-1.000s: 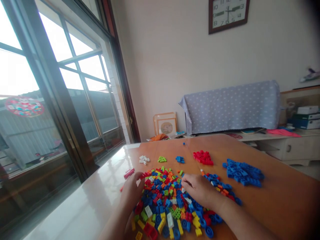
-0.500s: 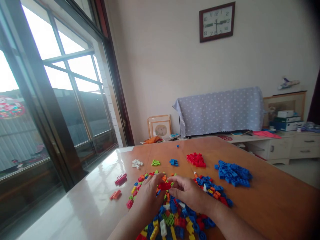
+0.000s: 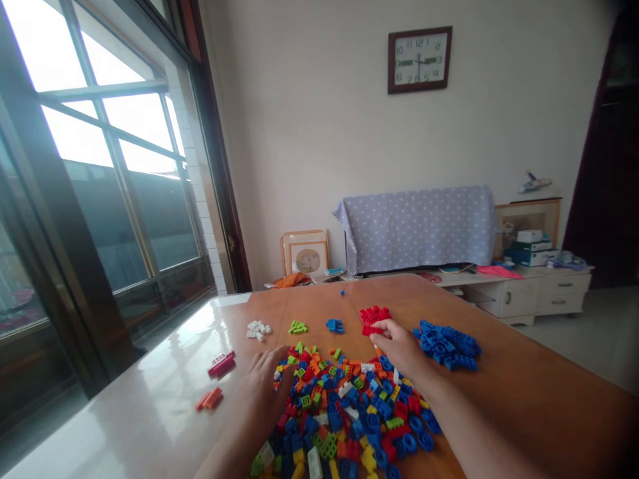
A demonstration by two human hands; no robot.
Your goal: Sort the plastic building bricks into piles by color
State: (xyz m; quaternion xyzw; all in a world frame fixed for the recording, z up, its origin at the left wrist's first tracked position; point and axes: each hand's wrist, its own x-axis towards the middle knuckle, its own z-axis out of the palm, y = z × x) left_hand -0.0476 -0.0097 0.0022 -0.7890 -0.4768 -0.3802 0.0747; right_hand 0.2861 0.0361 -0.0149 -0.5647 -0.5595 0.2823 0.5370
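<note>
My right hand (image 3: 399, 342) has its fingers pinched on a red brick (image 3: 368, 329) at the near edge of the red pile (image 3: 375, 313) on the counter (image 3: 524, 399); my left hand (image 3: 263, 382) rests, fingers loosely spread, beside the mixed bricks (image 3: 349, 399). I judge the brick light, stiff, slightly slick, hardly fragile; I'd grip its opposite flat sides.
</note>
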